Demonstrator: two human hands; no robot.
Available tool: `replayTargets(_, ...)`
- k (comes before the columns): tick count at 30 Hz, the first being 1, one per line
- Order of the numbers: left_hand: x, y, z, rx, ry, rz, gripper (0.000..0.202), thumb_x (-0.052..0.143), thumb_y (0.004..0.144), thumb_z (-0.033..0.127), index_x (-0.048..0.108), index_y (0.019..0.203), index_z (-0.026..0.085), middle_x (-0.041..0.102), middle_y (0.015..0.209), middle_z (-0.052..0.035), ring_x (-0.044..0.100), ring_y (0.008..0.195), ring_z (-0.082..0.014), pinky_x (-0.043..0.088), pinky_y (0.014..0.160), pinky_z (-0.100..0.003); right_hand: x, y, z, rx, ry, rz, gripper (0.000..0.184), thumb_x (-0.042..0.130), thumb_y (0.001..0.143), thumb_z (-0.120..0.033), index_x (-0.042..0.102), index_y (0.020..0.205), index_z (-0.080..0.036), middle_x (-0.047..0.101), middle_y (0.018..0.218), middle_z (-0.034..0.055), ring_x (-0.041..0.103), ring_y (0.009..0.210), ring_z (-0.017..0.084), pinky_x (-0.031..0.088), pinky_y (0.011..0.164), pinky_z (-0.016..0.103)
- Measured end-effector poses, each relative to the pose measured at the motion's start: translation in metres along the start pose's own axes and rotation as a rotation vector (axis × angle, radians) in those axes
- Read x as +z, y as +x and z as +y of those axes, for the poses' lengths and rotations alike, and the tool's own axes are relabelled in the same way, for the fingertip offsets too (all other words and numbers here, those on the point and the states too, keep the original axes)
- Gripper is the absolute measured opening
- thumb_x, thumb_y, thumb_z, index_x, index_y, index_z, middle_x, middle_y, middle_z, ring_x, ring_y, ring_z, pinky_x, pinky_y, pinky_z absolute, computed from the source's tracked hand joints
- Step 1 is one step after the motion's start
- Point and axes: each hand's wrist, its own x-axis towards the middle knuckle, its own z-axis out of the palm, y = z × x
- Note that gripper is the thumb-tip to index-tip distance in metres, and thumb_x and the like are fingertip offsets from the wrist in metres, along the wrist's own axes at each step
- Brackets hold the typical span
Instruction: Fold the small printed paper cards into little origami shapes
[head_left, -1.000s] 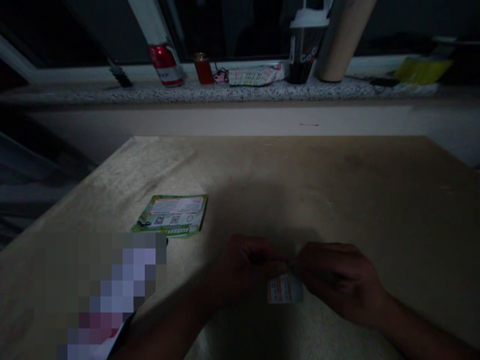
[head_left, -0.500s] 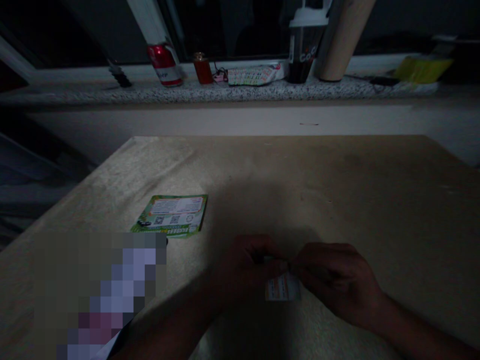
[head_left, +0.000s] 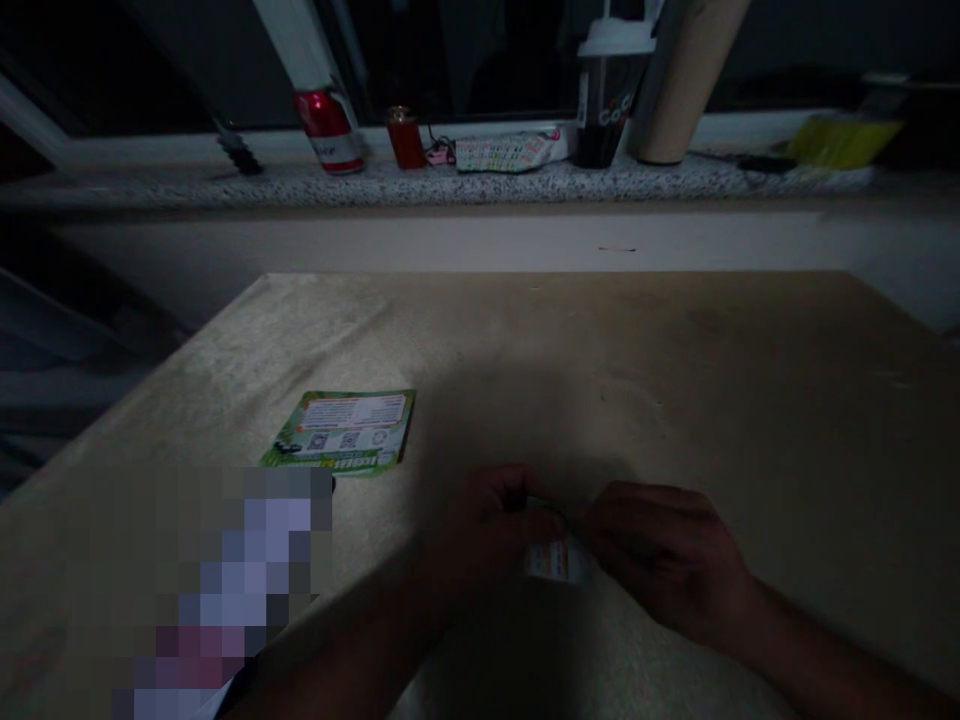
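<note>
Low in the middle of the view, my left hand (head_left: 491,525) pinches a small flat printed packet (head_left: 553,563), white with orange print, between thumb and fingers. The packet's lower part hangs below my thumb, and its upper part is mostly hidden. At its upper right edge, the closed fingertips of my right hand (head_left: 664,545) meet those of my left. Dim light blurs exactly what the right fingertips grip. Left of my hands, a green printed leaflet (head_left: 352,430) lies flat on the table.
The pale table (head_left: 480,320) reaches a wall with a speckled sill (head_left: 420,190). On the sill stand a red can (head_left: 328,130), a red lighter (head_left: 406,138), a crumpled wrapper (head_left: 506,152), a lidded cup (head_left: 604,100), a tan cylinder (head_left: 686,85) and a yellow item (head_left: 844,140). A pixelated patch covers the lower left.
Both hands have shifted slightly up and to the left with the packet, and less of its lower part shows. The leaflet and the sill items have stayed put.
</note>
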Motion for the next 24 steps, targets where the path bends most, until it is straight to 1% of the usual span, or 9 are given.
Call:
replayTargets(3,-0.0019,-0.0001,0.0021,0.048,0.014,-0.003,0.015,0.081,0.069,0.024,0.074,0.077,0.015,0.068,0.066,0.0011,0.06,0.059,-0.0112,0.044,0.058,-0.022,-0.0022,0.002,0.0031,0.134,-0.008,0.013,0.01,0.065,0.09,-0.014,0.074,0.084,-0.016,0.067,0.064,0.0024,0.058,0.052,0.011,0.042,0.047,0.023)
replayTargets(5,-0.0031,-0.0013,0.0052,0.083,0.052,0.014,0.016,0.081,0.072,0.029,0.076,0.08,0.015,0.07,0.069,-0.0005,0.062,0.062,-0.0124,0.046,0.061,-0.023,-0.0044,0.003,0.0054,0.236,-0.001,0.025,0.014,0.067,0.09,-0.019,0.073,0.078,-0.016,0.068,0.062,0.0027,0.059,0.05,0.011,0.041,0.044,0.022)
replayTargets(7,-0.0039,-0.0024,0.0083,0.091,0.086,0.031,0.016,0.078,0.075,0.031,0.078,0.08,0.016,0.072,0.07,-0.0017,0.063,0.064,-0.0138,0.047,0.063,-0.025,-0.0062,0.0034,0.0063,0.296,0.024,0.024,0.018,0.067,0.091,-0.023,0.072,0.075,-0.016,0.067,0.06,0.0024,0.058,0.048,0.012,0.039,0.042,0.022)
replayTargets(9,-0.0046,-0.0024,0.0098,0.083,0.097,0.045,0.015,0.077,0.075,0.03,0.08,0.079,0.016,0.073,0.07,-0.0027,0.063,0.065,-0.0147,0.047,0.065,-0.026,-0.0071,0.0033,0.0052,0.273,0.041,0.021,0.017,0.067,0.091,-0.022,0.073,0.076,-0.017,0.066,0.059,0.0016,0.057,0.048,0.011,0.04,0.042,0.022)
replayTargets(13,-0.007,0.0006,0.0069,0.036,0.018,0.06,0.014,0.078,0.071,0.023,0.082,0.082,0.016,0.075,0.073,-0.0046,0.064,0.067,-0.0157,0.047,0.067,-0.028,-0.0068,0.0022,0.0008,0.045,-0.005,0.011,0.012,0.063,0.091,-0.011,0.074,0.089,-0.017,0.067,0.066,0.0035,0.059,0.054,0.012,0.043,0.046,0.024)
replayTargets(15,-0.0082,0.0017,0.0055,0.015,0.006,0.044,0.014,0.078,0.071,0.023,0.082,0.082,0.015,0.075,0.073,-0.0045,0.064,0.067,-0.0155,0.047,0.066,-0.028,-0.0067,0.0021,0.0005,0.0,-0.025,0.014,0.014,0.062,0.091,-0.009,0.074,0.093,-0.017,0.068,0.069,0.0044,0.06,0.055,0.013,0.043,0.046,0.024)
replayTargets(18,-0.0088,0.0009,0.0065,0.05,0.076,0.014,0.015,0.078,0.075,0.027,0.08,0.083,0.015,0.075,0.075,-0.0038,0.065,0.068,-0.0146,0.048,0.067,-0.026,-0.0074,0.0027,0.0027,0.07,-0.021,0.038,0.011,0.064,0.09,-0.011,0.073,0.088,-0.017,0.069,0.068,0.0035,0.061,0.053,0.012,0.044,0.046,0.023)
replayTargets(21,-0.008,-0.0014,0.0086,0.128,0.121,0.042,0.017,0.078,0.077,0.026,0.076,0.09,0.016,0.074,0.078,-0.0024,0.067,0.07,-0.0144,0.049,0.066,-0.025,-0.0083,0.0033,0.0043,0.15,-0.002,0.04,0.01,0.067,0.089,-0.014,0.074,0.083,-0.017,0.07,0.065,0.0022,0.061,0.051,0.011,0.044,0.046,0.022)
replayTargets(24,-0.0076,-0.0029,0.0083,0.161,0.146,0.05,0.013,0.076,0.078,0.024,0.071,0.086,0.016,0.071,0.073,-0.0003,0.064,0.066,-0.0127,0.048,0.062,-0.023,-0.0081,0.0027,0.0029,0.154,-0.004,0.032,0.01,0.067,0.089,-0.014,0.074,0.082,-0.017,0.07,0.064,0.0023,0.06,0.05,0.011,0.042,0.045,0.022)
